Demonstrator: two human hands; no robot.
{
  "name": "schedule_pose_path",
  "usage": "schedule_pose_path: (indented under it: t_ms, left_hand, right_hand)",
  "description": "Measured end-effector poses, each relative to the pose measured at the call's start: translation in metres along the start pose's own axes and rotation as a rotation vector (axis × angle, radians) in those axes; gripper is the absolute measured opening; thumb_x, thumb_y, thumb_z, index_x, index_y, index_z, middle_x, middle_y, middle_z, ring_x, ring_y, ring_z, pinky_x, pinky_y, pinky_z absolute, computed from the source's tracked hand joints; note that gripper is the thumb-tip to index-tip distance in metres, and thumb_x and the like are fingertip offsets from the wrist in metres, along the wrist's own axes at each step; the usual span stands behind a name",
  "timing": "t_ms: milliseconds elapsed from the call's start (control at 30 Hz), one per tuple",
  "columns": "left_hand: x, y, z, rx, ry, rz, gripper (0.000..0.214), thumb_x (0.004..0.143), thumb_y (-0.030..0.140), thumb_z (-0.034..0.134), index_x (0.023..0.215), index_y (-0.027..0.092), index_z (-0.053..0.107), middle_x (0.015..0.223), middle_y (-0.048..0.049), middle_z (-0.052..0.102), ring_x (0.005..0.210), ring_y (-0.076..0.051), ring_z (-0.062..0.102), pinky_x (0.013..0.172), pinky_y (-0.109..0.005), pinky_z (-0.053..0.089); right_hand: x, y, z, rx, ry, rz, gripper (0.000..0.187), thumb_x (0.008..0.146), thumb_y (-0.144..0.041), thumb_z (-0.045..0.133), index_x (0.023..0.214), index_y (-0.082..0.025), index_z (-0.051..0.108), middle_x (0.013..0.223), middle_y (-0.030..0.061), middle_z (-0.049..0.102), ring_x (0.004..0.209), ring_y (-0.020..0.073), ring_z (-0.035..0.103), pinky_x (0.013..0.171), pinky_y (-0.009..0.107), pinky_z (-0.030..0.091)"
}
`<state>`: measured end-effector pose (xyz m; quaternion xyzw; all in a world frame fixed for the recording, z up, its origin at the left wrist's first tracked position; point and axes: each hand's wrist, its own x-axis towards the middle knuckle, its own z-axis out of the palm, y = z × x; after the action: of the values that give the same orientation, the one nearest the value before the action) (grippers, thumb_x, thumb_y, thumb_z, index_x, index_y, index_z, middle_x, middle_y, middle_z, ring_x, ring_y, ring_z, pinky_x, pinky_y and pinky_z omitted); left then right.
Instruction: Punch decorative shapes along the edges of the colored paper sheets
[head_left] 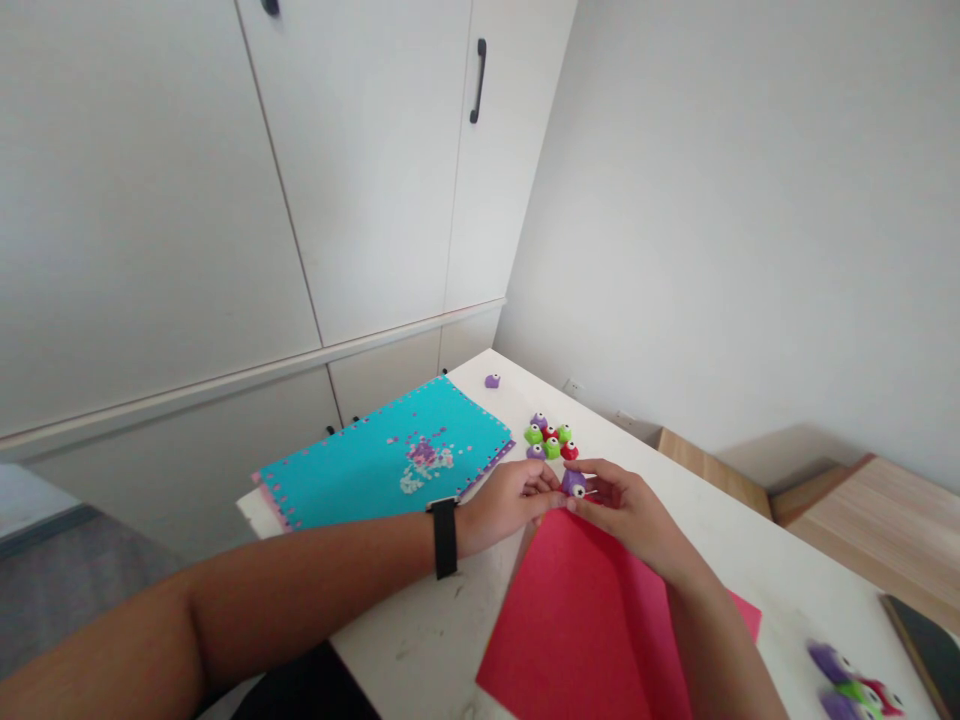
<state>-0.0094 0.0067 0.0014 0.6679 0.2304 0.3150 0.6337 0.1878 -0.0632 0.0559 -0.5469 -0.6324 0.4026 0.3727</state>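
A small purple craft punch [574,483] with a round white-and-black button sits at the top corner of a red sheet of paper [577,610]. My right hand [630,510] closes thumb and fingers around the punch, its forearm lying across the sheet. At the same corner, my left hand [517,495] pinches the paper's edge, fingers curled, just left of the punch. How far the paper goes into the punch is hidden by my fingers. Just beyond my hands, several purple, green and red punches [551,437] stand in a cluster.
Blue sheets [375,460] with punched edges lie to the left, bearing a pile of purple and white paper bits [426,458]. One purple punch [492,381] stands near the far table corner. More punches [855,685] are at the lower right, beside a dark object [926,640].
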Motion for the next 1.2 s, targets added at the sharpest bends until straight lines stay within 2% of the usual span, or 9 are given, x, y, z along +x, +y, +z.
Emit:
schedule_pose_path:
  t_ms: [133, 267, 400, 600, 800, 967, 1200]
  left_hand:
    - [0.0, -0.002, 0.002, -0.069, 0.026, 0.011, 0.034, 0.082, 0.042, 0.079, 0.094, 0.018, 0.059, 0.075, 0.0016, 0.065, 0.065, -0.013, 0.062, 0.062, -0.023, 0.047]
    - [-0.001, -0.006, 0.002, -0.052, 0.003, 0.017, 0.032, 0.084, 0.038, 0.078, 0.1, 0.019, 0.057, 0.079, 0.0005, 0.067, 0.07, -0.015, 0.065, 0.068, -0.026, 0.049]
    - [-0.001, -0.005, 0.001, -0.008, -0.014, 0.032, 0.032, 0.086, 0.037, 0.075, 0.105, 0.019, 0.057, 0.087, -0.0022, 0.069, 0.079, -0.017, 0.068, 0.07, -0.026, 0.049]
    - [0.0, 0.0, 0.001, 0.033, -0.005, 0.033, 0.027, 0.089, 0.036, 0.072, 0.104, 0.019, 0.059, 0.087, -0.0033, 0.07, 0.084, -0.018, 0.069, 0.074, -0.027, 0.049]
    - [0.0, -0.003, 0.0, 0.049, -0.005, 0.017, 0.027, 0.088, 0.035, 0.072, 0.105, 0.019, 0.059, 0.087, -0.0033, 0.072, 0.082, -0.018, 0.07, 0.07, -0.026, 0.047]
    - [0.0, -0.006, -0.001, 0.074, -0.022, 0.012, 0.025, 0.089, 0.037, 0.071, 0.103, 0.019, 0.061, 0.09, -0.0037, 0.074, 0.086, -0.019, 0.071, 0.074, -0.027, 0.049]
    - [0.002, -0.006, -0.003, 0.142, -0.036, 0.056, 0.021, 0.091, 0.037, 0.068, 0.1, 0.018, 0.068, 0.096, -0.0039, 0.074, 0.089, -0.018, 0.068, 0.081, -0.028, 0.05]
  right_hand:
    - [-0.005, 0.0, -0.006, 0.11, -0.076, 0.091, 0.047, 0.086, -0.047, 0.075, 0.124, -0.02, 0.066, 0.103, 0.0074, 0.073, 0.094, 0.0239, 0.067, 0.086, 0.039, 0.053]
    - [-0.005, 0.008, -0.01, 0.131, -0.074, 0.108, 0.046, 0.084, -0.044, 0.078, 0.122, -0.021, 0.067, 0.109, 0.008, 0.073, 0.092, 0.0219, 0.067, 0.085, 0.037, 0.052]
    - [-0.004, 0.014, -0.01, 0.166, -0.072, 0.144, 0.051, 0.082, -0.046, 0.08, 0.123, -0.02, 0.065, 0.102, 0.0075, 0.074, 0.09, 0.0222, 0.069, 0.085, 0.038, 0.053]
    - [-0.005, 0.011, -0.01, 0.081, -0.07, 0.1, 0.044, 0.082, -0.048, 0.079, 0.115, -0.021, 0.069, 0.108, 0.0075, 0.073, 0.087, 0.0211, 0.067, 0.08, 0.035, 0.054]
    - [-0.006, 0.008, -0.009, 0.109, -0.101, 0.107, 0.044, 0.082, -0.046, 0.079, 0.115, -0.021, 0.067, 0.106, 0.007, 0.072, 0.091, 0.0225, 0.067, 0.084, 0.038, 0.054]
    - [-0.007, 0.005, -0.008, 0.077, -0.167, 0.128, 0.038, 0.08, -0.043, 0.081, 0.109, -0.021, 0.07, 0.101, 0.0059, 0.074, 0.096, 0.0245, 0.068, 0.091, 0.04, 0.053]
    - [-0.004, 0.011, -0.008, 0.019, -0.097, 0.099, 0.034, 0.082, -0.041, 0.079, 0.108, -0.02, 0.072, 0.1, 0.0064, 0.075, 0.091, 0.0247, 0.069, 0.086, 0.039, 0.055]
